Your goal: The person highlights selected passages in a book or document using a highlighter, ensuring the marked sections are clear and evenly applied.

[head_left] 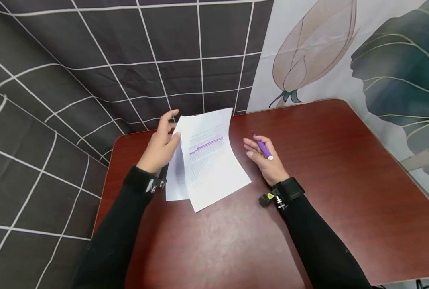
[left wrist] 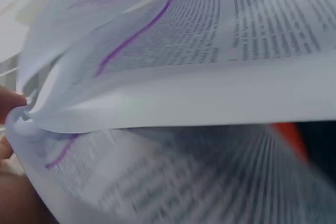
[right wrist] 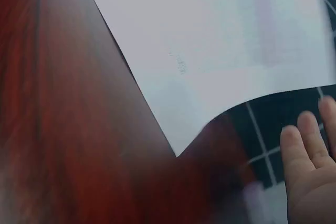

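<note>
The left hand (head_left: 160, 146) holds the top sheet of paper (head_left: 208, 154) by its left edge. The thumb and fingers (head_left: 171, 116) pinch that edge, and the far end of the sheet curls up off the table (head_left: 326, 168). The near end of the sheet lies on the table, below the fingers. A second sheet (head_left: 174, 180) lies flat under it and sticks out just under the left wrist. The top sheet has small printed words and a purple line (head_left: 207, 144) drawn across them, to the right of the pinching fingers. From the left wrist, the pages (left wrist: 199, 93) fill the view, bent and very close, and a fingertip (left wrist: 10, 103) touches their edge. The right hand (head_left: 266, 158) rests on the table, just to the right of the paper and not touching it. It holds a purple pen (head_left: 263, 147) that lies across its loosely curled fingers. From the right wrist, its fingers (right wrist: 307, 150) look relaxed and close together, near the corner of the paper (right wrist: 210, 51).
</note>
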`<state>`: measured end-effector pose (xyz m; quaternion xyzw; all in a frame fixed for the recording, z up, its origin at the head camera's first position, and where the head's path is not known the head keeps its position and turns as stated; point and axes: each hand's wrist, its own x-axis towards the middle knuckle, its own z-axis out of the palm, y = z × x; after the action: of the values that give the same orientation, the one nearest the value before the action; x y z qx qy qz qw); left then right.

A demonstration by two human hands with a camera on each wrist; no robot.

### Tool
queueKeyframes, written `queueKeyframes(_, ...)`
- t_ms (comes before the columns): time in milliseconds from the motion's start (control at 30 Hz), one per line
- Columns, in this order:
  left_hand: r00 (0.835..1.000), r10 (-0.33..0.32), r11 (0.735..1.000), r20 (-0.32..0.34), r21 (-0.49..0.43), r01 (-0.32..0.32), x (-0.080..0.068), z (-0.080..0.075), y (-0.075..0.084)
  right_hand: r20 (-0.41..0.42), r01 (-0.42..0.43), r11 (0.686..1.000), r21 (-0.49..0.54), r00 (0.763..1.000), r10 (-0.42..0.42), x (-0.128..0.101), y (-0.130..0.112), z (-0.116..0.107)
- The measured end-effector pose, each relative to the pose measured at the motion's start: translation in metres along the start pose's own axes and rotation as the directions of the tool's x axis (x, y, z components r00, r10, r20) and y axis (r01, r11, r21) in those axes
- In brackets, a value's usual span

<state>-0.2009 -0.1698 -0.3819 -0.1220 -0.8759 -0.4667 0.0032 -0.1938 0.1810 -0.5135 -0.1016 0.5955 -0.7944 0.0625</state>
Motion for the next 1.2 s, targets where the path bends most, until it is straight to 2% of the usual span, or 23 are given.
queueKeyframes(33,1.000,0.017,0.995,0.014,-0.096,-0.016,-0.004,-0.004,0.006,0.002,0.009,1.000,-0.012,1.000,-0.009,0.002,-0.002,0.003)
queueKeyframes(100,0.998,0.053,0.956,0.042,-0.292,-0.038,-0.014,-0.011,0.017,-0.002,0.019,0.999,-0.039,1.000,-0.019,0.006,-0.006,0.012)
queueKeyframes(167,0.994,0.090,0.895,0.063,-0.443,-0.053,-0.024,-0.016,0.028,-0.002,0.022,0.999,-0.040,1.000,-0.022,0.009,-0.009,0.021)
queueKeyframes(233,0.989,0.128,0.828,0.077,-0.557,-0.064,-0.033,-0.016,0.038,0.011,0.019,1.000,-0.005,1.000,-0.019,0.011,-0.011,0.028)
queueKeyframes(367,0.983,0.172,0.710,0.060,-0.699,-0.082,-0.043,-0.009,0.051,0.106,0.019,0.995,0.094,0.994,-0.029,0.007,-0.016,0.033)
queueKeyframes(467,0.989,0.149,0.629,0.023,-0.773,-0.077,-0.041,-0.002,0.051,0.173,0.004,0.995,0.103,0.985,-0.022,0.002,-0.021,0.034)
queueKeyframes(500,0.991,0.133,0.611,0.013,-0.789,-0.072,-0.039,0.000,0.047,0.179,-0.007,0.996,0.092,0.984,-0.010,0.000,-0.023,0.035)
queueKeyframes(533,0.994,0.109,0.609,0.007,-0.791,-0.061,-0.037,0.003,0.042,0.178,-0.016,0.997,0.072,0.984,0.003,-0.001,-0.025,0.035)
queueKeyframes(600,0.999,0.046,0.631,0.014,-0.775,-0.018,-0.035,0.007,0.028,0.143,-0.044,0.999,0.007,0.989,0.042,-0.004,-0.028,0.036)
queueKeyframes(667,0.999,-0.038,0.681,0.037,-0.730,0.053,-0.036,0.012,0.010,0.076,-0.071,0.995,-0.067,0.994,0.076,-0.007,-0.029,0.037)
queueKeyframes(700,0.994,-0.091,0.714,0.057,-0.692,0.105,-0.037,0.014,0.000,0.038,-0.085,0.991,-0.100,0.995,0.089,-0.008,-0.030,0.038)
queueKeyframes(767,0.972,-0.214,0.759,0.100,-0.609,0.230,-0.042,0.020,-0.024,-0.024,-0.110,0.976,-0.190,0.994,0.108,-0.011,-0.029,0.038)
queueKeyframes(833,0.941,-0.315,0.783,0.126,-0.526,0.333,-0.045,0.029,-0.043,-0.069,-0.146,0.950,-0.278,0.989,0.132,-0.012,-0.027,0.037)
queueKeyframes(900,0.912,-0.383,0.811,0.146,-0.420,0.408,-0.048,0.041,-0.059,-0.087,-0.176,0.908,-0.381,0.984,0.154,-0.015,-0.025,0.035)
queueKeyframes(933,0.906,-0.395,0.829,0.150,-0.367,0.422,-0.047,0.046,-0.065,-0.089,-0.187,0.881,-0.435,0.982,0.164,-0.016,-0.025,0.035)
queueKeyframes(1000,0.906,-0.395,0.873,0.153,-0.246,0.422,-0.046,0.055,-0.074,-0.094,-0.215,0.826,-0.522,0.976,0.195,-0.018,-0.023,0.035)
queueKeyframes(1067,0.907,-0.392,0.905,0.153,-0.114,0.410,-0.046,0.060,-0.083,-0.084,-0.215,0.764,-0.608,0.975,0.208,-0.020,-0.021,0.037)
queueKeyframes(1133,0.908,-0.394,0.917,0.144,-0.007,0.399,-0.045,0.062,-0.090,-0.074,-0.216,0.706,-0.674,0.971,0.226,-0.021,-0.019,0.038)
queueKeyframes(1200,0.907,-0.400,0.916,0.129,0.063,0.395,-0.044,0.060,-0.094,-0.059,-0.201,0.643,-0.739,0.970,0.235,-0.021,-0.017,0.038)
